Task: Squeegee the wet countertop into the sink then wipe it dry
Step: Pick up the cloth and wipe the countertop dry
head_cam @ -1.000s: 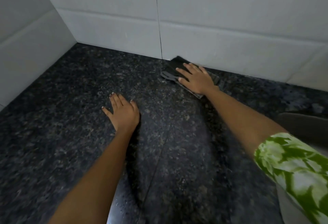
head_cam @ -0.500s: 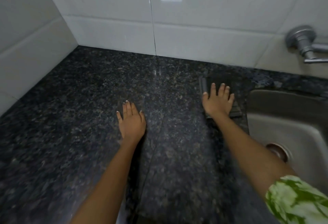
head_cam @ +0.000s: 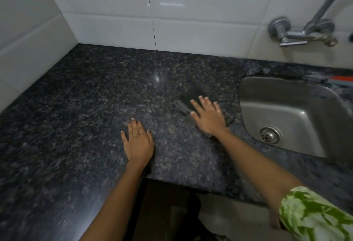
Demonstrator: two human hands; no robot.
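Observation:
A dark speckled granite countertop (head_cam: 80, 107) fills the corner below white wall tiles. My right hand (head_cam: 209, 117) lies flat, fingers spread, pressing a dark grey cloth (head_cam: 188, 98) onto the counter a short way left of the steel sink (head_cam: 298, 114). Most of the cloth is hidden under the palm. My left hand (head_cam: 138, 142) rests flat on the bare counter, fingers apart, holding nothing, below and to the left of the cloth.
A chrome wall tap (head_cam: 298, 32) is mounted above the sink, whose drain (head_cam: 269, 135) shows at the bottom. The counter's front edge (head_cam: 191, 182) runs below my hands, with dark floor space under it. Something orange (head_cam: 342, 78) lies behind the sink.
My right hand slid the cloth from the back wall toward the front and right, then slightly left, near the sink. The view pulled back. My left hand stayed flat on the counter.

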